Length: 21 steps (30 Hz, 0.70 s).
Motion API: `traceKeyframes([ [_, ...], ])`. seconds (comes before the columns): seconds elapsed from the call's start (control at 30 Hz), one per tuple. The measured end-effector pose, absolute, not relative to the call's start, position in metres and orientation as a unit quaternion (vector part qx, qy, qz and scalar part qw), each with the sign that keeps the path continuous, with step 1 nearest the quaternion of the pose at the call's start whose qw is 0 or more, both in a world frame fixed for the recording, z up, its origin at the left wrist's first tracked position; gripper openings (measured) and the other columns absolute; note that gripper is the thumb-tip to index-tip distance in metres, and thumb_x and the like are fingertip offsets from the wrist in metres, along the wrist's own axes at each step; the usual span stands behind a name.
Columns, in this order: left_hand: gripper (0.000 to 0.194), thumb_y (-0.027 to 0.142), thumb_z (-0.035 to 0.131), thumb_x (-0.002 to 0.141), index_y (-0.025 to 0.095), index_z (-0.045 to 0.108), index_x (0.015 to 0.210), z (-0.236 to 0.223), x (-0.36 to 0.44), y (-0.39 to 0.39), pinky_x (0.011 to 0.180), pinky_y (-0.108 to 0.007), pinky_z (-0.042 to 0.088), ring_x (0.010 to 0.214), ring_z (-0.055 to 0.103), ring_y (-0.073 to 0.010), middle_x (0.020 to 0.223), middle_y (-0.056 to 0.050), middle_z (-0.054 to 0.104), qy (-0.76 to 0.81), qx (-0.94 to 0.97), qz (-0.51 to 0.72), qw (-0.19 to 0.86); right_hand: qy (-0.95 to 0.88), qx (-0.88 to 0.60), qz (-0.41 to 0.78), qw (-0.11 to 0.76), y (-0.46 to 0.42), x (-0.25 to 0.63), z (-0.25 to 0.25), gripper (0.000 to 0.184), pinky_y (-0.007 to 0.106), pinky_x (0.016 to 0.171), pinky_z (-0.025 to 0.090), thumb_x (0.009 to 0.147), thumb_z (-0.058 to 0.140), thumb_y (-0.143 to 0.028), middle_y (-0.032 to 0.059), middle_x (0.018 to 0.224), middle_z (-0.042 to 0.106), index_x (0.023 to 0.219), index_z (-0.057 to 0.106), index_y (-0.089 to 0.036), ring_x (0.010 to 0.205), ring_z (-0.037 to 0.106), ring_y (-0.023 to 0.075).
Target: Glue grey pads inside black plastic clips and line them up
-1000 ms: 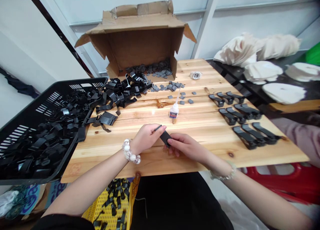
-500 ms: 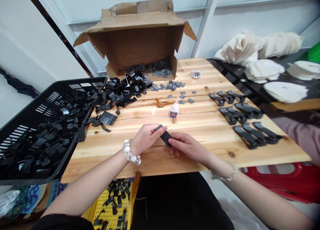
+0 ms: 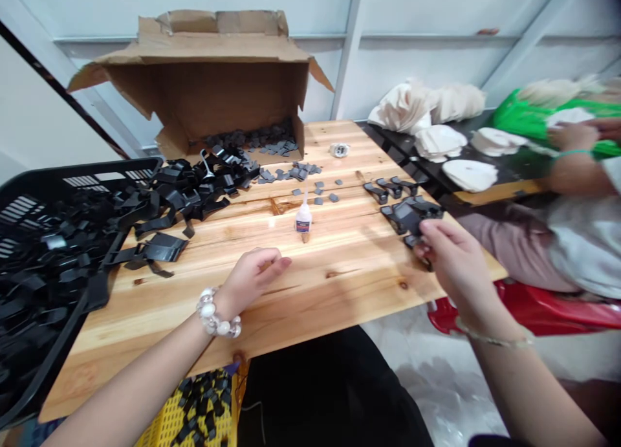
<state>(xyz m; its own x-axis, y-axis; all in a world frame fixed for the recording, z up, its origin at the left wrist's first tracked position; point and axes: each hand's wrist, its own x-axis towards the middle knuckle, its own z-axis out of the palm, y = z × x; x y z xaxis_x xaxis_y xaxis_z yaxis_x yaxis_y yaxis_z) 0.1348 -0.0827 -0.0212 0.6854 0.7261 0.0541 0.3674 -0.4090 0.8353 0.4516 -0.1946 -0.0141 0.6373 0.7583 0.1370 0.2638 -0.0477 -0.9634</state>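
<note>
My right hand is at the right side of the table, fingers closed on a black bent plastic clip. That clip is over the rows of similar black clips, partly covering them; the hand hides some of the nearest row. My left hand rests near the front of the table with its fingers curled in and nothing seen in them. Between the hands, farther back, stands a small white glue bottle with a thin nozzle. Small grey pads lie scattered behind the bottle.
An open cardboard box with grey pads stands at the back. At left, a black crate and a heap of black clips. A tape roll lies behind. A co-worker's hand holds white cloth pieces at right.
My right hand has moved right with the black clip, from in front of me to the rows. My left hand has let go of the clip. The view has turned right.
</note>
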Motion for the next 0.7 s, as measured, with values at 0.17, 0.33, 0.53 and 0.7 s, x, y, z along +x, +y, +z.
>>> traceKeyframes([
  [0.17, 0.045, 0.050, 0.037, 0.092, 0.019, 0.039, 0.059, -0.032, 0.136, -0.078, 0.059, -0.026, 0.030, 0.060, 0.039, -0.0129, 0.060, 0.002, 0.040, 0.332, 0.848, 0.184, 0.371, -0.299, -0.810, 0.051, 0.502, -0.217, 0.542, -0.023, 0.034, 0.032, 0.053, 0.036, 0.079, 0.054, -0.052, 0.0048, 0.062, 0.053, 0.081, 0.061, -0.019, 0.055, 0.046, 0.0164],
  [0.33, 0.044, 0.050, 0.035, 0.091, 0.019, 0.037, 0.059, -0.039, 0.141, -0.075, 0.056, -0.027, 0.026, 0.056, 0.036, -0.0129, 0.056, 0.003, 0.037, 0.372, 0.851, 0.176, 0.326, -0.286, -0.861, 0.035, 0.419, -0.231, 0.577, -0.038, 0.038, 0.035, 0.066, 0.041, 0.078, 0.054, -0.050, 0.0138, 0.075, 0.066, 0.082, 0.067, -0.014, 0.070, 0.057, 0.0236],
  [0.53, 0.045, 0.052, 0.038, 0.089, 0.019, 0.041, 0.058, -0.040, 0.146, -0.078, 0.056, -0.028, 0.023, 0.054, 0.039, -0.0142, 0.054, 0.002, 0.042, 0.376, 0.866, 0.165, 0.285, -0.296, -0.891, 0.013, 0.345, -0.232, 0.593, -0.050, 0.039, 0.036, 0.074, 0.043, 0.078, 0.055, -0.044, 0.0156, 0.080, 0.071, 0.085, 0.073, -0.011, 0.083, 0.063, 0.0306],
  [0.7, 0.045, 0.052, 0.040, 0.088, 0.020, 0.043, 0.056, -0.036, 0.150, -0.081, 0.056, -0.028, 0.023, 0.055, 0.039, -0.0151, 0.053, 0.001, 0.044, 0.377, 0.868, 0.163, 0.280, -0.323, -0.896, -0.010, 0.304, -0.230, 0.591, -0.060, 0.046, 0.035, 0.076, 0.042, 0.084, 0.048, -0.045, 0.0185, 0.096, 0.072, 0.099, 0.074, -0.010, 0.091, 0.063, 0.0296],
])
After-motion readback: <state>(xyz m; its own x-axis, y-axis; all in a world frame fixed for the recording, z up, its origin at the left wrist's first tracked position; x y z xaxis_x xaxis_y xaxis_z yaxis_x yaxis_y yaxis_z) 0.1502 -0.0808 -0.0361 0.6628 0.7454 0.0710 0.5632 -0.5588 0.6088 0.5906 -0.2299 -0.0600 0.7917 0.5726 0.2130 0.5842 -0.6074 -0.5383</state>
